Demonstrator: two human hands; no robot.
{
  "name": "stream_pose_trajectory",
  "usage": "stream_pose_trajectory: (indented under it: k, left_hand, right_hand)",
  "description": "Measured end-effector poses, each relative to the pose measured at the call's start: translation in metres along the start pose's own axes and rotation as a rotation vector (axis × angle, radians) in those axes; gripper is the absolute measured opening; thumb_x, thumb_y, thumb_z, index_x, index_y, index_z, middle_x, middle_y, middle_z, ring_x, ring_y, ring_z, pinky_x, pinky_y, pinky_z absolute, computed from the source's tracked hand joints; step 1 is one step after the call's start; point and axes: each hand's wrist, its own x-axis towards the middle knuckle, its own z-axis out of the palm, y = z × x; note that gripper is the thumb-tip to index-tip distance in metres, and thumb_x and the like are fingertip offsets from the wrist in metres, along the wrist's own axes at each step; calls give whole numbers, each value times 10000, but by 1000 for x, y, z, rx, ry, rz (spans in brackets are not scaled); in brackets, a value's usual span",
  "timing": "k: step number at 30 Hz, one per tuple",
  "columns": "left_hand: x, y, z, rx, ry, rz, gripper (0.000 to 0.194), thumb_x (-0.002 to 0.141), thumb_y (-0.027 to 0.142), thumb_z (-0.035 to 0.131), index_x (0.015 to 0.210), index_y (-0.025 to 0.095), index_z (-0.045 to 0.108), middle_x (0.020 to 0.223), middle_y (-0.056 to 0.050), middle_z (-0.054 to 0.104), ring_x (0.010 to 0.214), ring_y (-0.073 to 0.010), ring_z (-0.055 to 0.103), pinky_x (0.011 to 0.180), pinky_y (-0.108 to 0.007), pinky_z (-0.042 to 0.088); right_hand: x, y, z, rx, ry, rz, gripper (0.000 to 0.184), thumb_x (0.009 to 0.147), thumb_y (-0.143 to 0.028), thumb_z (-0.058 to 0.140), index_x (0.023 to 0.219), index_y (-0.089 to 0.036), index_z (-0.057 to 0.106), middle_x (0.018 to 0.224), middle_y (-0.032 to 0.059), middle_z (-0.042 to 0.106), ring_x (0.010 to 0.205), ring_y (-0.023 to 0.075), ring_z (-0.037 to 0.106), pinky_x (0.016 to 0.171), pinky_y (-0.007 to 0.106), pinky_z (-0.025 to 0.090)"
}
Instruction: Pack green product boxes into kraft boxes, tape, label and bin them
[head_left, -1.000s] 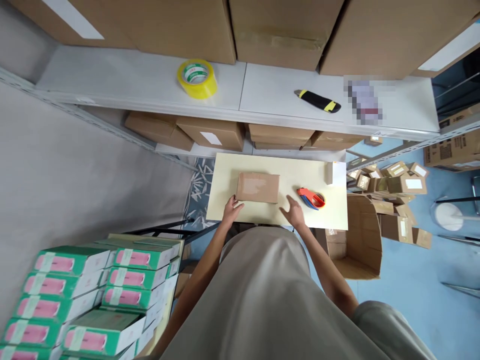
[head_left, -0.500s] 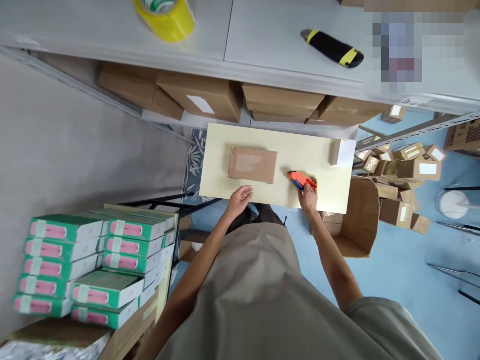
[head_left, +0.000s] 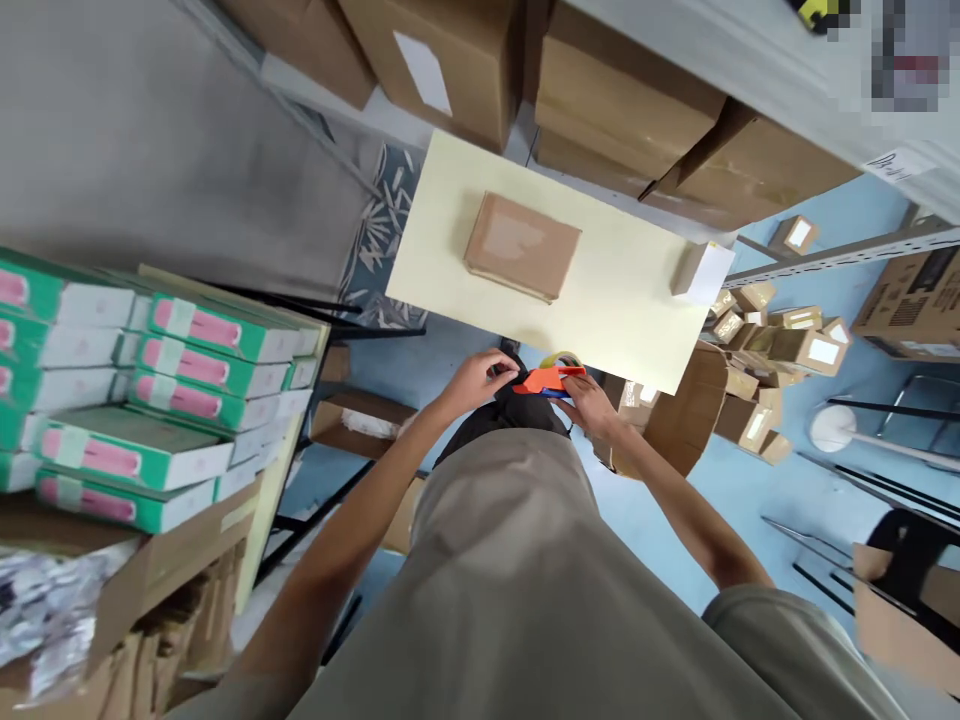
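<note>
An orange and blue tape dispenser [head_left: 541, 380] with a yellow tape roll is gripped in my right hand [head_left: 594, 402], just off the near edge of the pale table. My left hand [head_left: 480, 382] is at the dispenser's front end, thumb and fingers drawn into a pinch. Whatever lies between those fingertips is too small to make out. Beyond both hands, a closed brown cardboard box [head_left: 523, 247] lies flat on the table [head_left: 622, 300], untouched. A small white box [head_left: 703, 272] stands at the table's right end.
Large cartons [head_left: 622, 90] fill the shelf behind the table. Green and white boxes with pink pictures [head_left: 195, 365] are stacked at left, above an open carton of silvery packing. An open carton [head_left: 686, 410] and a pile of small parcels [head_left: 806, 345] are on the blue floor at right.
My right hand has brought the tape dispenser left and toward my body, off the table. My left hand has closed into a pinch at its front. The view has tilted and shifted.
</note>
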Motion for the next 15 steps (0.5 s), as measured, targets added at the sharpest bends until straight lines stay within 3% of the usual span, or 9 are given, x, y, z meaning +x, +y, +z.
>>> stream_pose_trajectory:
  k: [4,9,15]
  left_hand:
    - [-30,-4,31,-56,52,27,343,1012,472,714,1228,224,806,1271,-127,809,1111,-257,775,884,-365,646]
    - [-53,-1,60,26,22,95,148,1034,338,700,1025,234,805,1078,-86,823,1083,-263,757,989,-411,620]
    - [-62,-4,81,122,131,114,63,1057,236,687,1037,233,747,1065,-66,802,1040,-236,755,977,-383,620]
  right_hand:
    - [-28,-5,-9,-63,-74,-40,294,1167,-459,602,1201,-181,690,1213,215,829,1218,384,780,1155,581,584]
    - [-56,-4,-14,-127,-164,-89,281,1176,-430,580,1251,-180,683,1257,207,828,1228,366,775,1163,546,561]
    - [-59,-3,-13,-184,-214,-130,387,1186,-446,562,1351,-110,658,1301,249,825,1261,360,789,1234,534,543]
